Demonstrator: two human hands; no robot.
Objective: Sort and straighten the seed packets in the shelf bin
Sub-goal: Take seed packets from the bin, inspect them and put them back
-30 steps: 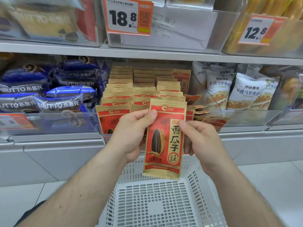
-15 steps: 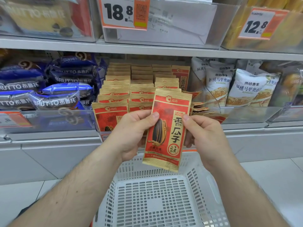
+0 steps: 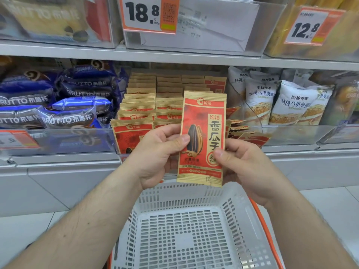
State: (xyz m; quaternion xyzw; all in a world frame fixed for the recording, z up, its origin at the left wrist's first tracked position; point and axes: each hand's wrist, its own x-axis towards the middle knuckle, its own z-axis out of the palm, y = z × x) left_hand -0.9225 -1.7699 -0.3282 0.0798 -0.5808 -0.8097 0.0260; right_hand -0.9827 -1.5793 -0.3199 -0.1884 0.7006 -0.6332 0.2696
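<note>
Seed packet stood upright, long axis vertical, before the bin; left hand and right hand pinched opposite edges.

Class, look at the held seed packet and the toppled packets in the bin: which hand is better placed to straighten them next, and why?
Probably the right hand. The toppled packets lie just above it at the bin's right side, while the left hand also pinches the held packet and could keep it.
</note>
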